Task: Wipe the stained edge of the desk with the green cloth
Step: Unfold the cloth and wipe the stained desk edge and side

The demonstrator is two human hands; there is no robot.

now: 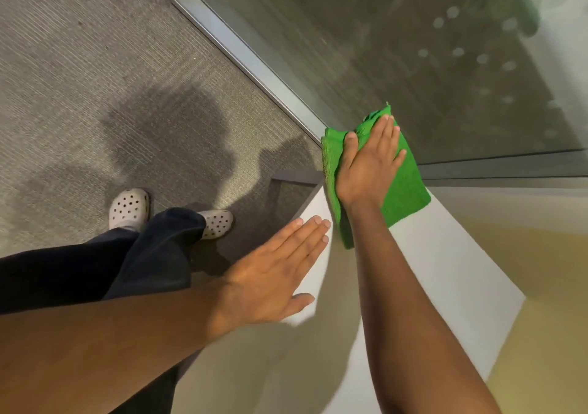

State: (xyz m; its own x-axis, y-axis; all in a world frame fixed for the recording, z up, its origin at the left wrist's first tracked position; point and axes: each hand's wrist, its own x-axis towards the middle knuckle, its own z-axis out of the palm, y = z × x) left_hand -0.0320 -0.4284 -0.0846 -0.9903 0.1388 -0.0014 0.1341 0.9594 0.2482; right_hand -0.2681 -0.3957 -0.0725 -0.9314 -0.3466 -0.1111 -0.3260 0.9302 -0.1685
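grey carpet borders the pale white desk [445,270]; at its twelve o'clock corner the right hand [369,165] presses flat, fingers spread, on the folded green cloth [404,190], nearer than the left hand [273,280], resting open at eight o'clock.

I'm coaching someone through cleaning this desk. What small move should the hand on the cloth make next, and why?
Probably slide the right hand and green cloth back along the desk edge toward the body. The cloth sits at the far corner, pressed flat, while the left hand rests on the near edge.
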